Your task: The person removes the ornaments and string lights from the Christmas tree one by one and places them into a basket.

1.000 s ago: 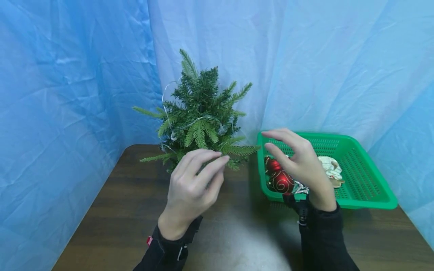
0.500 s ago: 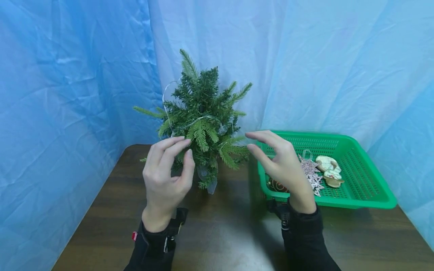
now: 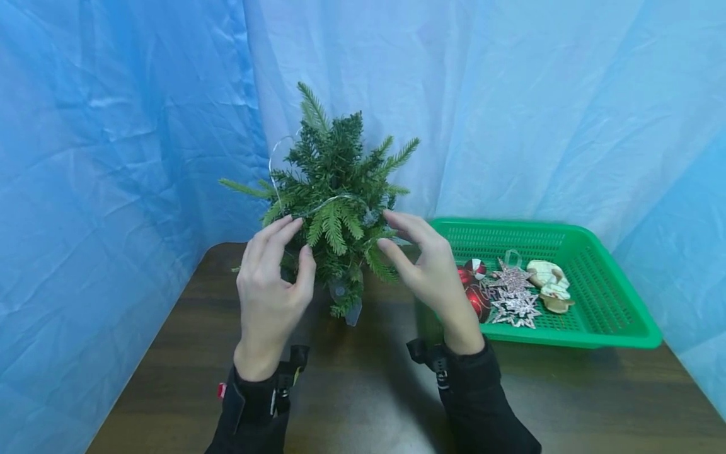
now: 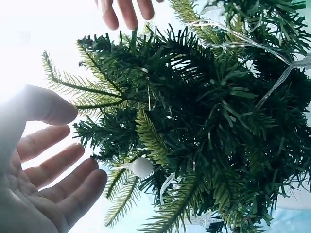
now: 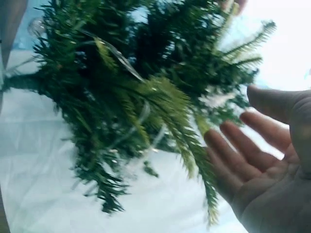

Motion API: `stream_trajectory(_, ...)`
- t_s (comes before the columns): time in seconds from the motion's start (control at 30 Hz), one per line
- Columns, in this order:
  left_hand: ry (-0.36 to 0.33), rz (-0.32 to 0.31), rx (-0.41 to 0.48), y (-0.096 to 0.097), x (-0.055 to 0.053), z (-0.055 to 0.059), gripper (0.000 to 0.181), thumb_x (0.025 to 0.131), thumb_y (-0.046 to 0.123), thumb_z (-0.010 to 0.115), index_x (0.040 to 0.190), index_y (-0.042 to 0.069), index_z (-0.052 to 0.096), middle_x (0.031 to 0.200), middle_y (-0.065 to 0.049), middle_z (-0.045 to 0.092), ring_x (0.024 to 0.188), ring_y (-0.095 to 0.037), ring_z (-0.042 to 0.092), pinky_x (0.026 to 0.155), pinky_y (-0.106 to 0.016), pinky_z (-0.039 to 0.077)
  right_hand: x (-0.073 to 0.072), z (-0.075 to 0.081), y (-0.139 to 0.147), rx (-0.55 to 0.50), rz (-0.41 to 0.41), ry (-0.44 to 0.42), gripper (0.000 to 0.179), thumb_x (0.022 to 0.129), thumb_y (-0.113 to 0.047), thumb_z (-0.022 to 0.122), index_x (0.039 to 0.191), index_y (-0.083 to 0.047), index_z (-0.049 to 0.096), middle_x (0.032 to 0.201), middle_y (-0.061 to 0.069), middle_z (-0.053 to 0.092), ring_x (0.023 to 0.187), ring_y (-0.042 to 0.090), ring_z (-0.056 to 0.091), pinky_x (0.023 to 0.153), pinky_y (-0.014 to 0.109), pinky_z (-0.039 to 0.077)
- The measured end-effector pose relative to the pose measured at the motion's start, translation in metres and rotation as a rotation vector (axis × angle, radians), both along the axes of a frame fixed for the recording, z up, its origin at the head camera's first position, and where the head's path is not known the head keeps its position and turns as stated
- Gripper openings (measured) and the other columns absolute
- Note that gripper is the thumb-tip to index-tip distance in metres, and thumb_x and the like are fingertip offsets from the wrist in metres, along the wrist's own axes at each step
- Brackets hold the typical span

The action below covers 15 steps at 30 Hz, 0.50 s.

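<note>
A small artificial Christmas tree [image 3: 340, 170] stands on the table with a clear wire light string [image 3: 340, 198] looped through its branches. My left hand [image 3: 272, 284] is at the tree's lower left, thumb and fingers spread apart and holding nothing. In the left wrist view its fingertips lie close to the needles and a small white ball [image 4: 142, 167]. On the opposite side, my right hand [image 3: 428, 271] reaches the lower right branches, its fingers loosely bent. The right wrist view puts those fingers right beside a light green branch [image 5: 170, 107]; whether they touch it I cannot tell.
A green plastic basket [image 3: 618, 302] sits to the right, holding red baubles [image 3: 478, 302], glittery pink stars [image 3: 513, 296] and cream-coloured ornaments [image 3: 549, 277]. Blue cloth [image 3: 510, 94] hangs behind and at both sides of the brown table [image 3: 351, 391].
My right hand has moved left from over the basket to the tree, uncovering the baubles and stars. My left hand has shifted left from the tree's front, and its fingers have spread.
</note>
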<state>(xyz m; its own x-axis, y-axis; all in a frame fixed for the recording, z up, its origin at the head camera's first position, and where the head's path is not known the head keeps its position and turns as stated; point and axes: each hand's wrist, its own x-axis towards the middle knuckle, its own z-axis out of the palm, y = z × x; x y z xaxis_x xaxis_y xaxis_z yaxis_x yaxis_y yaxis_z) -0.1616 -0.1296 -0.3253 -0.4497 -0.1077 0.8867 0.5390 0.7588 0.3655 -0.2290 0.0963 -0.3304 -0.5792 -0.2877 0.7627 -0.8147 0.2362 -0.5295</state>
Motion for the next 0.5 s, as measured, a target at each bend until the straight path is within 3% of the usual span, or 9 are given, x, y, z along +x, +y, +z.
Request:
stream_trajectory(0.27, -0.052, 0.023, -0.033, -0.003, -0.002, -0.003, 0.042, 0.094, 0.007, 0.067, 0.136, 0.001, 0.063, 0.136, -0.02, 0.061, 0.125, -0.038, 0.057, 0.101, -0.056, 0.046, -0.003, -0.005, -0.007, 0.017, -0.021, -0.045, 0.052, 0.097, -0.012, 0.07, 0.145, 0.0, 0.053, 0.141, 0.014, 0.058, 0.125, 0.027, 0.058, 0.101, 0.046, 0.049)
stream_trajectory(0.5, -0.083, 0.029, -0.04, -0.005, -0.004, -0.004, 0.048, 0.094, 0.007, 0.067, 0.141, 0.0, 0.058, 0.137, -0.018, 0.061, 0.125, -0.035, 0.057, 0.101, -0.052, 0.047, -0.001, -0.006, -0.014, 0.068, -0.024, -0.036, 0.056, 0.098, -0.017, 0.069, 0.149, -0.004, 0.049, 0.144, 0.011, 0.056, 0.13, 0.024, 0.054, 0.108, 0.041, 0.043)
